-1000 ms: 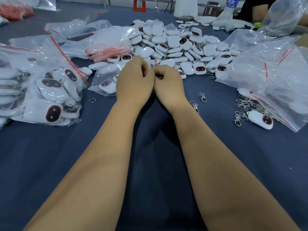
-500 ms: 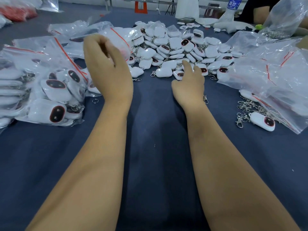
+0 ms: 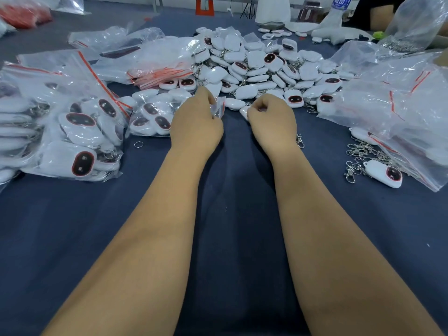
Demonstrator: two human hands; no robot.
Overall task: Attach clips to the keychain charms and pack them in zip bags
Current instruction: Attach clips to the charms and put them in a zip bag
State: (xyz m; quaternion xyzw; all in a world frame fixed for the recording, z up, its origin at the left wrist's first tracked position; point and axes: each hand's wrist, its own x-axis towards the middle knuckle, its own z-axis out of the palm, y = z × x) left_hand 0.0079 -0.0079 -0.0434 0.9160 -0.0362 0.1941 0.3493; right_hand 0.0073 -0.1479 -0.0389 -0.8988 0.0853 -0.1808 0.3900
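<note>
Left hand pinches zip bag; right hand grips charm.

White charms, dark red-rimmed faces; clear bags, red strips; navy cloth.

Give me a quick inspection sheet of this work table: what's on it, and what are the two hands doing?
Surface: dark blue cloth table, bare in front of the person.
Job's things: heap of white keychain charms at the far centre; loose metal clips at right, one clip by the right wrist; small clear zip bag; one charm.
Clutter: packed bags of charms at left; large plastic bags at right; a loose ring.
Hands: left hand pinches the small zip bag; right hand holds the one charm in curled fingers.
Cables: nothing seen.
Surroundings: a water bottle and another person's arm at the far right.
</note>
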